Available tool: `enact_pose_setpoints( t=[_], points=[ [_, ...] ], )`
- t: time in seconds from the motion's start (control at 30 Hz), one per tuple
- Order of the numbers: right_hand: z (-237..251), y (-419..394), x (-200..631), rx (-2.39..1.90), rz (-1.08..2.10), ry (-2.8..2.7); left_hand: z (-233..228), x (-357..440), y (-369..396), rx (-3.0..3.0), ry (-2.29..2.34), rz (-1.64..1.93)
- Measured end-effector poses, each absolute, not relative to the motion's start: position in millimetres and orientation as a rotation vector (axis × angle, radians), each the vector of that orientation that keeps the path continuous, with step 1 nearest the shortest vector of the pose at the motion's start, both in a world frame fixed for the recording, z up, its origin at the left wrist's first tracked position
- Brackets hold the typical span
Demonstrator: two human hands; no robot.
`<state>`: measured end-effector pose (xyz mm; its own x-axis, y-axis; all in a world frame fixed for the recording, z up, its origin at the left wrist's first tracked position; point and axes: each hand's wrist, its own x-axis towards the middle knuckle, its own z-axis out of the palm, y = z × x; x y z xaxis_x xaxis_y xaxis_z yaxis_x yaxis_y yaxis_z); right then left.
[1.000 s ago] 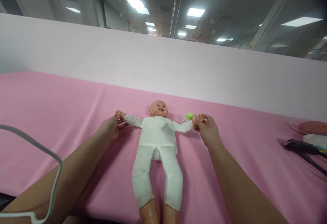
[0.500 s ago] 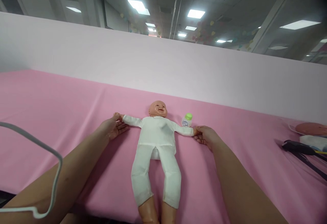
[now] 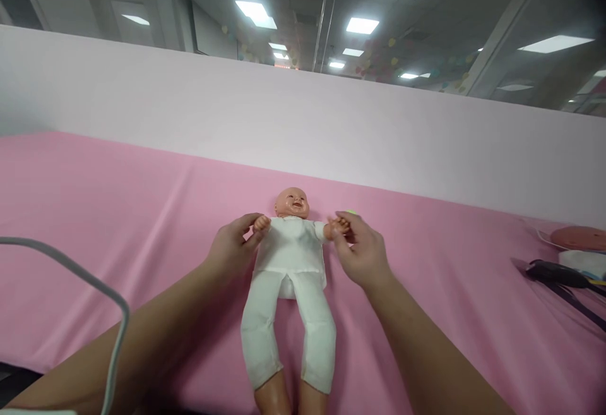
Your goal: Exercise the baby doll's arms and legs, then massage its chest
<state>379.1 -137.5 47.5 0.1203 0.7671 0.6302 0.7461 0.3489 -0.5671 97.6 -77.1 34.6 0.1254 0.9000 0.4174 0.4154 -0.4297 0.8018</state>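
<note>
Far left to right: bench [image 3: 118, 206] under a smooth pink cover, a pale wall [image 3: 303, 121] along its far edge. Item, near left: grey cable [image 3: 117, 314], bent, crossing in front of the left forearm. Item, left of centre: left hand [image 3: 231, 241], thumb and forefinger closed around the doll's left-side fist; how hard they press cannot be told. Item, centre: doll [image 3: 292, 244], lying face up on the bench, head far, legs near, both arms folded in toward the chest; white top and trousers [image 3: 264, 320], bare head and shins glossy. Handling, by judgement: head and limbs likely smooth, stiff and a little slippery; cloth soft and better for grip; weight probably modest, arms apparently free to swing at the shoulder. Best holds: the wrists for guiding the arms, the trunk with the head supported for lifting. Item, right of centre: right hand [image 3: 364, 251], fingers clasping the doll's right-side hand. Item, just beyond it: green object [image 3: 351, 211], mostly hidden. Items, far right: black-handled article [image 3: 553, 273]; beside it, white cloth [image 3: 580, 260] and a flat reddish-brown piece [image 3: 580, 237].
</note>
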Motion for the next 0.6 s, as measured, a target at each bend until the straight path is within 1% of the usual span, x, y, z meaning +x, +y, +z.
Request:
enact_pose_setpoints(
  t=[0.13, 0.27, 0.4, 0.6],
  points=[
    [43, -145, 352, -1.273, -0.017, -1.954, 30, 104, -83, 2.090, 1.054, 1.216],
    [45, -148, 346, -1.295, -0.046, -2.182, 26, 106, -84, 2.051, 0.968, 1.155],
    [49, -151, 343, -1.346, -0.069, -2.294, 26, 107, -84, 2.134, 0.982, 1.064],
    [46, -152, 337, -1.283, -0.085, -2.338, 19, 104, -78, 2.555, 1.026, 0.973]
  ],
)
